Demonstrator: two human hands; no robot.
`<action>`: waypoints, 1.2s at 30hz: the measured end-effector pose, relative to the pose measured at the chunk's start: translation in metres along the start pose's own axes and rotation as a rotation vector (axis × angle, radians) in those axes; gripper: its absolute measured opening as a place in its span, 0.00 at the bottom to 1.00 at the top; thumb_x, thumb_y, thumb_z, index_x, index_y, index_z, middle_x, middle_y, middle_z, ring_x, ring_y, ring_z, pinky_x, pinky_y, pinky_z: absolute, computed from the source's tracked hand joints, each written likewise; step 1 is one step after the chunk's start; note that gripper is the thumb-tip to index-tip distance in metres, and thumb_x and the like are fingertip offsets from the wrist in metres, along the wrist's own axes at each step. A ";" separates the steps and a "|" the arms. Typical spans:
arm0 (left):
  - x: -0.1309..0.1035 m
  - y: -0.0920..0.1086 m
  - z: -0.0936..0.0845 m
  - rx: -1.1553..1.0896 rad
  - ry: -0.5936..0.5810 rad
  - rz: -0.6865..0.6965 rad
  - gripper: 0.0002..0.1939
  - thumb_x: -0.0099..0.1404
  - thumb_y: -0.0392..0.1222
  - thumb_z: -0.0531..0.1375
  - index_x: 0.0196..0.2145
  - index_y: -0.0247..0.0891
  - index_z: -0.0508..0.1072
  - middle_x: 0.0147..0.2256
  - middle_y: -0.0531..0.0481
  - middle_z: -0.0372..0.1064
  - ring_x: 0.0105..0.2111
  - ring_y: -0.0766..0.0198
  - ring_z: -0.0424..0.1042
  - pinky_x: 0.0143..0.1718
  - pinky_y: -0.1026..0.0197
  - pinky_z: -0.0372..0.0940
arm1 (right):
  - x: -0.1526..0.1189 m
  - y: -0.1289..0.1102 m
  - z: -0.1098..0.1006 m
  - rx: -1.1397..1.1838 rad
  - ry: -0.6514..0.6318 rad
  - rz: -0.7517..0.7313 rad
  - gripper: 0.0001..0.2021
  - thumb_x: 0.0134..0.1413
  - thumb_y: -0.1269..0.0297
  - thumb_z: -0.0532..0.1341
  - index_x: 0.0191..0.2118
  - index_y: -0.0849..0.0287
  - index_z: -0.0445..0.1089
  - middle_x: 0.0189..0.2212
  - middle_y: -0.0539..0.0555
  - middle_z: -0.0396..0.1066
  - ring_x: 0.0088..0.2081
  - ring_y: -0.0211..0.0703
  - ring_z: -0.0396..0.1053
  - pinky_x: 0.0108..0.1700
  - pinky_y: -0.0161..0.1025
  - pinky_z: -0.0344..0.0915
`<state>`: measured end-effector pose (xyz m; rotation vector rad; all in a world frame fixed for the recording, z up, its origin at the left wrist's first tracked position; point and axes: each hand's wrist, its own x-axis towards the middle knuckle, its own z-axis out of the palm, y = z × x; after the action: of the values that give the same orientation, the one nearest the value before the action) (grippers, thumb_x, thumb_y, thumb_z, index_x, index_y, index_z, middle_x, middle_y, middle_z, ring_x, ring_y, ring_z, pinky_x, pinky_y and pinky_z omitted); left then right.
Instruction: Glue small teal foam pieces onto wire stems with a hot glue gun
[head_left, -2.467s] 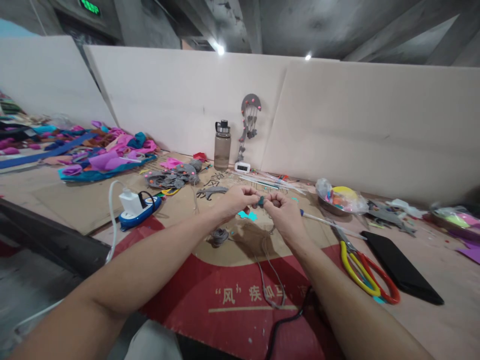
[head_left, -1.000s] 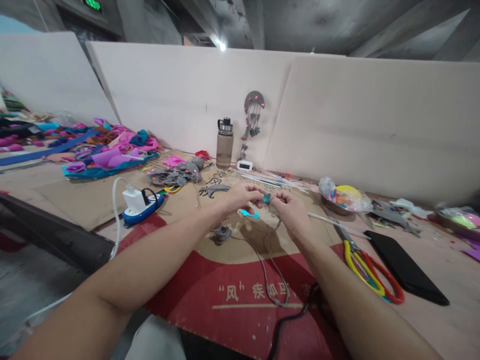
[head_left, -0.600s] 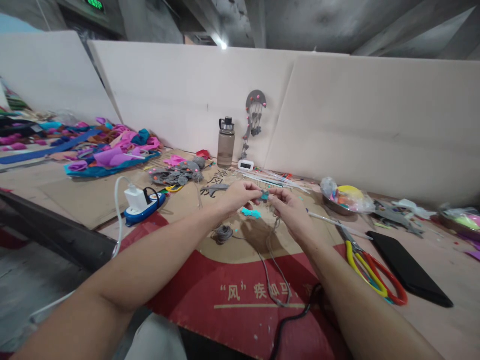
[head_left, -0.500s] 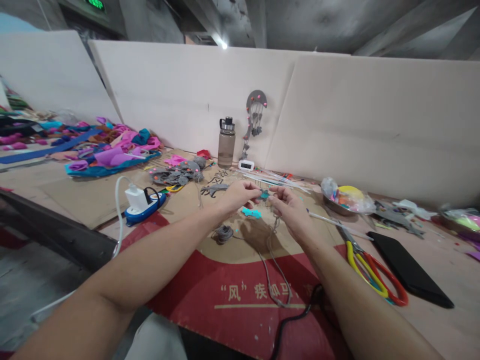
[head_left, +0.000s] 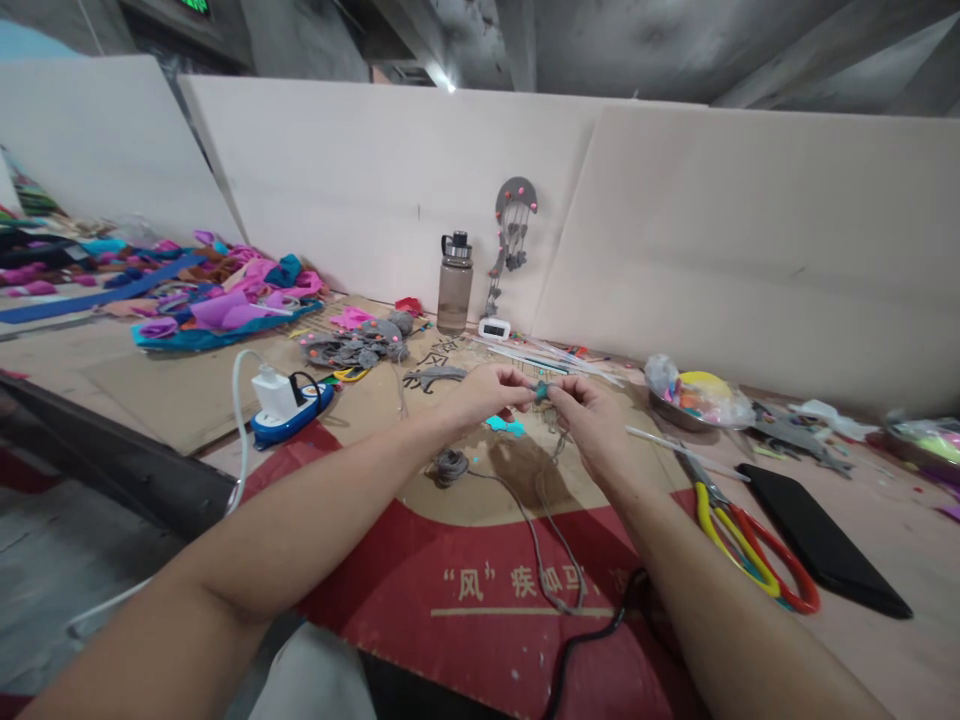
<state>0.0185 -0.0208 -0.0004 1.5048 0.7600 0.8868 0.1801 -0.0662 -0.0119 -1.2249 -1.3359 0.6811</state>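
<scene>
A small teal and grey piece (head_left: 541, 391) is pinched between the fingertips of both hands above the cardboard. My left hand (head_left: 499, 390) holds its left side and my right hand (head_left: 581, 405) its right side. Grey cord (head_left: 541, 545) hangs below my right hand and loops over the red part of the cardboard, running to a small grey coil (head_left: 450, 467). Bright turquoise cut-outs (head_left: 505, 426) lie just under my left hand. A grey felt piece (head_left: 441, 374) lies to the left of that hand.
Scissors (head_left: 739, 540) and a black phone-like slab (head_left: 825, 540) lie at right, near a metal bowl (head_left: 690, 415). A bottle (head_left: 454, 285) and small clock (head_left: 494, 329) stand behind. At left are a power strip (head_left: 292, 415), grey felt pile (head_left: 352, 345) and colourful fabric scraps (head_left: 232, 295).
Both hands have shifted slightly right and come closer together around the teal piece, which now shows less between the fingertips.
</scene>
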 end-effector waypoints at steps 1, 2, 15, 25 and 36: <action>0.000 0.001 0.000 0.014 0.000 0.008 0.07 0.55 0.38 0.65 0.32 0.34 0.73 0.26 0.52 0.70 0.25 0.71 0.68 0.25 0.68 0.62 | 0.000 0.000 -0.001 -0.007 0.001 -0.006 0.13 0.45 0.52 0.62 0.29 0.57 0.64 0.22 0.45 0.58 0.24 0.34 0.51 0.25 0.34 0.49; 0.000 0.002 -0.001 0.021 0.001 0.010 0.06 0.56 0.37 0.64 0.32 0.34 0.73 0.27 0.52 0.70 0.26 0.71 0.68 0.25 0.68 0.61 | 0.001 0.000 -0.001 -0.014 0.001 -0.012 0.13 0.46 0.53 0.62 0.28 0.57 0.64 0.22 0.45 0.57 0.24 0.34 0.51 0.26 0.34 0.49; 0.000 0.006 -0.012 0.059 -0.176 -0.045 0.14 0.59 0.49 0.63 0.30 0.33 0.73 0.26 0.50 0.71 0.24 0.71 0.69 0.26 0.68 0.59 | -0.005 -0.011 -0.004 -0.502 -0.003 -0.292 0.07 0.52 0.62 0.57 0.30 0.58 0.69 0.27 0.53 0.69 0.29 0.41 0.62 0.34 0.39 0.57; 0.002 0.002 -0.017 -0.034 -0.279 -0.144 0.22 0.57 0.57 0.65 0.34 0.32 0.77 0.30 0.44 0.75 0.29 0.65 0.75 0.30 0.65 0.66 | -0.011 -0.015 -0.002 -0.596 -0.042 -0.411 0.07 0.54 0.66 0.57 0.32 0.57 0.72 0.31 0.55 0.71 0.33 0.44 0.66 0.36 0.41 0.60; 0.007 -0.006 -0.015 -0.156 -0.261 -0.172 0.18 0.54 0.48 0.70 0.32 0.30 0.73 0.28 0.42 0.76 0.27 0.65 0.76 0.34 0.62 0.70 | -0.007 -0.010 -0.003 -0.476 -0.090 -0.292 0.08 0.53 0.64 0.58 0.39 0.58 0.70 0.30 0.53 0.71 0.31 0.41 0.66 0.34 0.39 0.61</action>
<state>0.0089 -0.0062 -0.0050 1.3616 0.6036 0.5922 0.1791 -0.0763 -0.0048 -1.3386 -1.7747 0.2143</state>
